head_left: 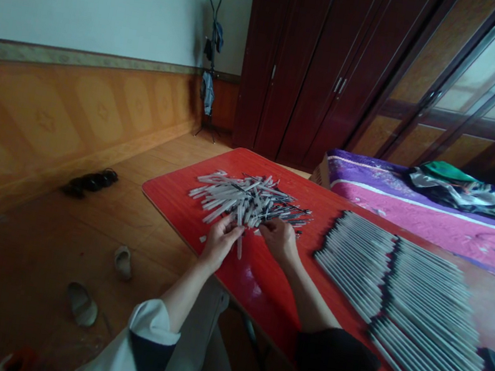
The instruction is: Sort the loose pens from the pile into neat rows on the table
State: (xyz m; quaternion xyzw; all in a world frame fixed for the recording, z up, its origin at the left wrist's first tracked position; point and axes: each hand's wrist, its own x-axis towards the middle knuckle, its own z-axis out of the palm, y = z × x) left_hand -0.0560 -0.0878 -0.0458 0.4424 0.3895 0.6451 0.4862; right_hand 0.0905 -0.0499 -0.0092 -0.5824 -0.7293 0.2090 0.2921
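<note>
A heap of thin, translucent whitish strips and dark slender pieces (245, 196) lies on the red table (255, 282). My left hand (220, 242) is at the heap's near edge, its thumb and fingers closed on a narrow whitish strip (239, 247) whose lower end sticks out below the thumb. To its right, my right hand (280, 240) is bent with its fingertips pinched together beside the heap. What those fingertips hold, if anything, is too small to make out.
On the table's right side lie rows of long, pale rods with dark ends (358, 264). Behind it stands a bed (435, 223) with folded cloth (460, 189). Slippers (82, 305) and black shoes (91, 181) are on the floor at left. A wardrobe (305, 68) lines the back.
</note>
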